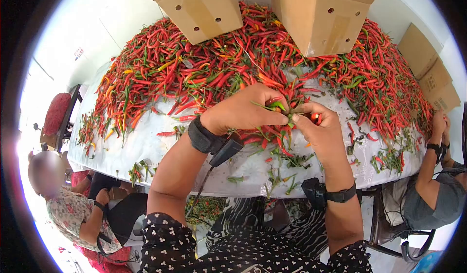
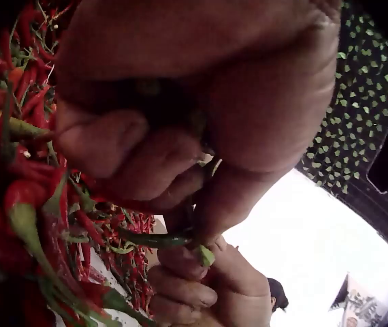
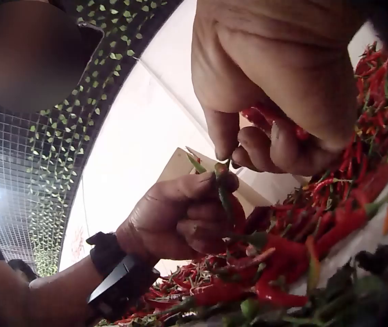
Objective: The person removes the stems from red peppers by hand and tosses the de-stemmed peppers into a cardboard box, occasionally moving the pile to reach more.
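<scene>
In the head view the left hand (image 1: 238, 110) holds peppers, with a green one (image 1: 277, 105) showing between thumb and fingers. Thumb to thumb with it, the right hand (image 1: 323, 129) pinches at a green stem, and red peppers (image 1: 316, 117) show within its curled fingers. The left wrist view has the left hand (image 2: 201, 88) large above the right hand (image 2: 187, 289), a green stem (image 2: 154, 240) between them. From the right wrist, red peppers (image 3: 267, 116) are visible in the right hand (image 3: 282, 75), beside the left hand (image 3: 173, 214) gripping a green-stemmed pepper.
Heaped red and green peppers (image 1: 194, 73) cover the back of the table (image 1: 214, 175). Two cardboard boxes (image 1: 199, 10) (image 1: 321, 25) stand on the heap. Stem scraps (image 1: 292, 161) lie near the front edge. Other people sit at left (image 1: 82, 209) and right (image 1: 438, 190).
</scene>
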